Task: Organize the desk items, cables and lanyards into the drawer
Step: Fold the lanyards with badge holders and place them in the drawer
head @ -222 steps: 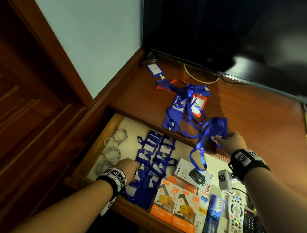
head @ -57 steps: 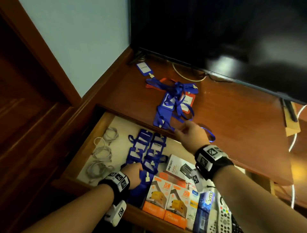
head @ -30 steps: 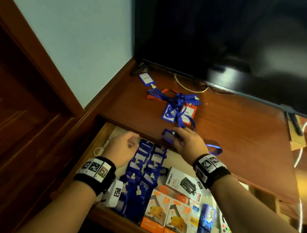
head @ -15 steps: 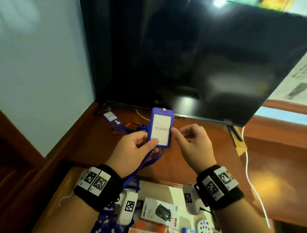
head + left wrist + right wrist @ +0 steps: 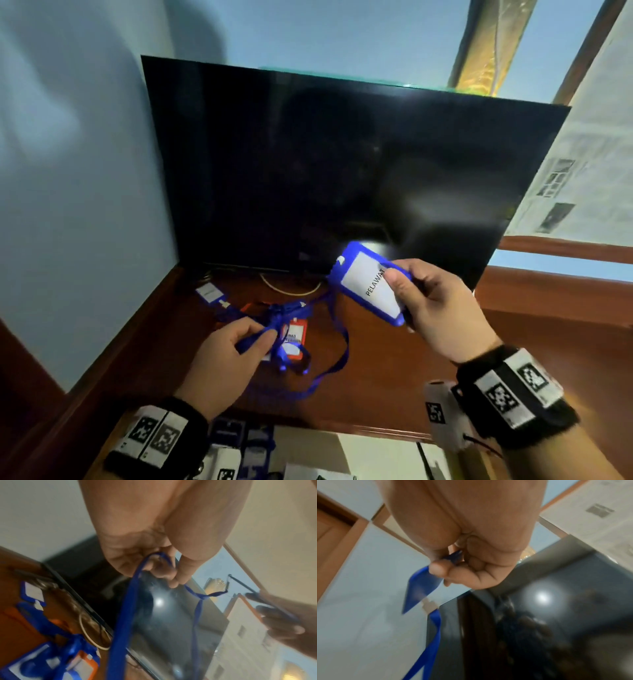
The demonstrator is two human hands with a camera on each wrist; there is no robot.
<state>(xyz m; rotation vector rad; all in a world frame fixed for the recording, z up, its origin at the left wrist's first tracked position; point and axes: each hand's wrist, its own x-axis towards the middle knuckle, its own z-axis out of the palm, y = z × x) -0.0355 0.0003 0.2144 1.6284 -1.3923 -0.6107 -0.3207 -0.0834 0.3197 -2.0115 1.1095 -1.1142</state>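
**Head view: lanyard lifted for folding**

Head view shows our right hand [image 5: 442,308] pinching the blue badge holder [image 5: 371,282] above the desk [image 5: 394,359]. Our left hand [image 5: 226,363] pinches its blue strap [image 5: 337,356], which loops slack over the desktop. We judge the step as gathering one lanyard. Next, we fold the strap against the holder and lower both into the drawer [image 5: 376,455], clear of the remaining lanyards [image 5: 291,329] nearby.
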